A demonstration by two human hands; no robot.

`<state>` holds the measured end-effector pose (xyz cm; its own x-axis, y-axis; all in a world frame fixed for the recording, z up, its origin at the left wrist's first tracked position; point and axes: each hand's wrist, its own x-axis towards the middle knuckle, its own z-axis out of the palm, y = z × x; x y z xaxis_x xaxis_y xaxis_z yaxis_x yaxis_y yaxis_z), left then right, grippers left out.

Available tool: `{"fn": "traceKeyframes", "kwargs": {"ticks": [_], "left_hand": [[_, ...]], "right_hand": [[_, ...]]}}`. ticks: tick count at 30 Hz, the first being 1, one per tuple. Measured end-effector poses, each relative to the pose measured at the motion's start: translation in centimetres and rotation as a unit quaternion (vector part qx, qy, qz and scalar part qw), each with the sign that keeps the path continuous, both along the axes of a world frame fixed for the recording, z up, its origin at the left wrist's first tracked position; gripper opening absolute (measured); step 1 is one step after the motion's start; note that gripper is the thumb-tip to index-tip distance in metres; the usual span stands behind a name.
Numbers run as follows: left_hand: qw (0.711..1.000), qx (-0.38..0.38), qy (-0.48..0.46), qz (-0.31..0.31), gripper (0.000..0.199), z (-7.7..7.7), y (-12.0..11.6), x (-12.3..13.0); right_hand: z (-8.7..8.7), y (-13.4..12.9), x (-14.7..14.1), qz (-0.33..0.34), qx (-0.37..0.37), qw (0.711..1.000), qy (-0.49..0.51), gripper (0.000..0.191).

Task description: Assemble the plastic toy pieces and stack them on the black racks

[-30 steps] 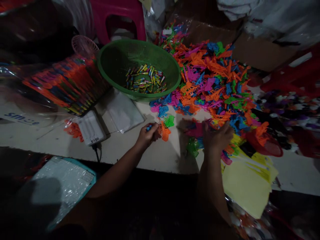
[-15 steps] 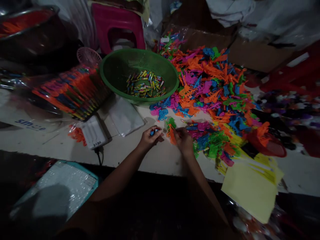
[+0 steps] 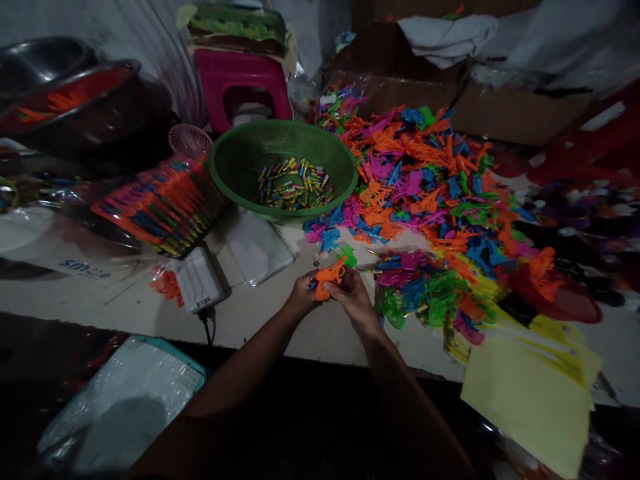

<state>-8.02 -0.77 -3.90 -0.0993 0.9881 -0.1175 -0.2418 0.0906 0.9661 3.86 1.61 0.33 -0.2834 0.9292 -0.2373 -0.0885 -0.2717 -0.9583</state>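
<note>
An orange plastic piece (image 3: 329,276) is pinched in my right hand (image 3: 354,297), its lower end close against my left hand (image 3: 302,293). My left hand is closed around something small and blue, mostly hidden behind the orange piece. Just beyond my fingers a green piece (image 3: 347,254) lies on the white table (image 3: 250,307). To the right of my right hand is a cluster of pink, blue and green pieces (image 3: 425,290). A large heap of coloured plastic pieces (image 3: 420,173) spreads behind it.
A green basket (image 3: 220,175) holds small patterned tubes. Left of it stand a bundle of bagged coloured sticks (image 3: 165,200), a white power box (image 3: 199,280) and a clear plastic packet (image 3: 257,247). Yellow sheets (image 3: 530,393) overhang the front edge at the right; a pink stool (image 3: 243,73) stands behind.
My right hand has lifted the orange piece from beside the green one and brought it to my left hand. The view has tilted up slightly, so everything appears lower.
</note>
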Motion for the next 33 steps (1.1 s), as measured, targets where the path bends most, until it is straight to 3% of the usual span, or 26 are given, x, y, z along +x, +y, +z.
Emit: {"fn": "traceKeyframes", "kwargs": {"ticks": [4,6,8,12,16,19,26,28,31,32,33], "left_hand": [[1.0,0.013,0.019,-0.015,0.033,0.5,-0.1,0.3],[0.999,-0.01,0.0,-0.036,0.041,1.1,-0.2,0.3],[0.999,-0.024,-0.036,-0.017,0.053,1.7,-0.2,0.3],[0.996,-0.037,-0.073,0.038,0.047,2.1,0.0,0.2],[0.997,-0.027,-0.07,0.026,0.04,1.6,0.1,0.2],[0.998,-0.02,-0.062,0.017,0.04,1.2,0.1,0.3],[1.0,-0.023,0.005,0.013,0.039,0.9,-0.2,0.8],[1.0,-0.024,-0.001,0.002,0.041,1.0,-0.1,0.8],[0.999,-0.034,-0.019,-0.012,0.05,1.2,0.2,0.5],[0.999,-0.043,-0.031,0.002,0.051,1.3,0.4,0.3],[0.997,-0.054,-0.048,0.023,0.049,1.4,0.6,0.1]], "right_hand": [[-0.3,0.3,0.2,0.008,-0.022,0.999,0.044,0.031],[-0.2,0.6,0.7,-0.04,0.011,0.997,0.061,0.027],[0.1,1.0,1.3,-0.092,0.045,0.993,0.052,0.026],[0.8,1.1,2.0,-0.102,0.104,0.988,-0.059,0.027],[0.9,0.6,1.6,-0.047,0.165,0.969,-0.18,0.026],[0.6,0.5,1.1,-0.035,0.174,0.96,-0.218,0.027],[-0.9,0.0,-1.2,-0.142,0.22,0.92,-0.292,0.028],[-0.5,0.4,-0.8,-0.128,0.229,0.911,-0.319,0.03],[1.7,2.2,2.5,-0.097,0.223,0.893,-0.379,0.036],[2.7,3.1,4.0,-0.12,0.235,0.875,-0.406,0.038],[3.6,4.0,5.5,-0.167,0.249,0.839,-0.455,0.039]]}}
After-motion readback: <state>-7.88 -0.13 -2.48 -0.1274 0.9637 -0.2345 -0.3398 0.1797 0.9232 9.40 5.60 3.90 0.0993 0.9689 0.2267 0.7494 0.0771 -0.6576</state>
